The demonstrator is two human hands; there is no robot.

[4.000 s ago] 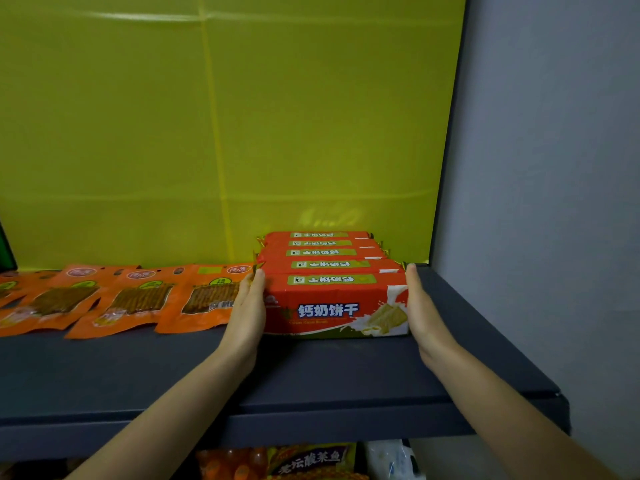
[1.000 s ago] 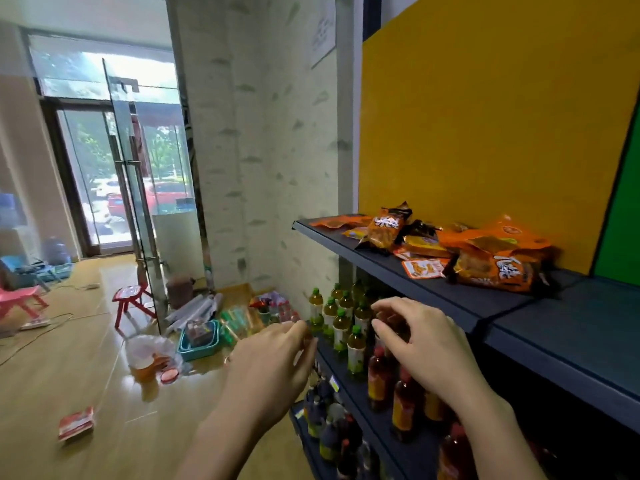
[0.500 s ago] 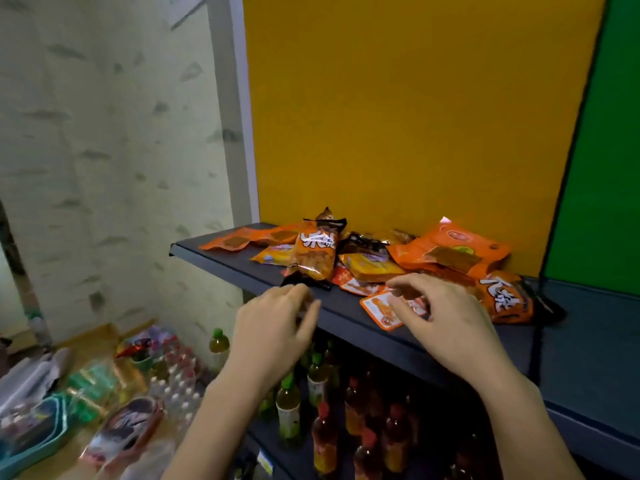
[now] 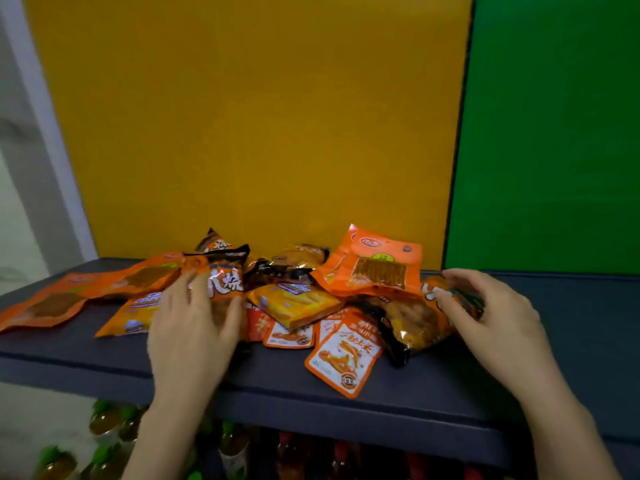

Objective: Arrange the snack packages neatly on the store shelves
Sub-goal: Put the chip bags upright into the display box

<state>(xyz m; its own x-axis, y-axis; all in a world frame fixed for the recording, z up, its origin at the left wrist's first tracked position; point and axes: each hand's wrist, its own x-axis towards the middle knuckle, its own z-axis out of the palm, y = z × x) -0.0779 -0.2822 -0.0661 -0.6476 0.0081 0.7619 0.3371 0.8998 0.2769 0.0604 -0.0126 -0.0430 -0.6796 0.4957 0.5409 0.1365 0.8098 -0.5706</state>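
A loose heap of orange snack packages lies on the dark shelf (image 4: 415, 393). My left hand (image 4: 192, 332) rests with its fingers spread against an orange and black bag with white characters (image 4: 225, 282) at the heap's left side. My right hand (image 4: 491, 320) pinches the right end of a crinkled orange bag (image 4: 415, 320) between thumb and fingers. Between the hands lie a yellow-orange packet (image 4: 298, 303), a flat orange pouch with a clear window (image 4: 377, 268) and small white and orange sachets (image 4: 343, 355).
Flat orange pouches (image 4: 52, 303) stretch along the shelf to the left. An orange back panel (image 4: 259, 116) and a green back panel (image 4: 554, 133) stand behind the shelf. Bottles (image 4: 104, 424) fill the shelf below. A white post (image 4: 41, 133) marks the left end.
The view has swung from the biscuit boxes past the shop floor to this heap. Both hands have come up onto the shelf, the left touching one bag and the right closing on another.
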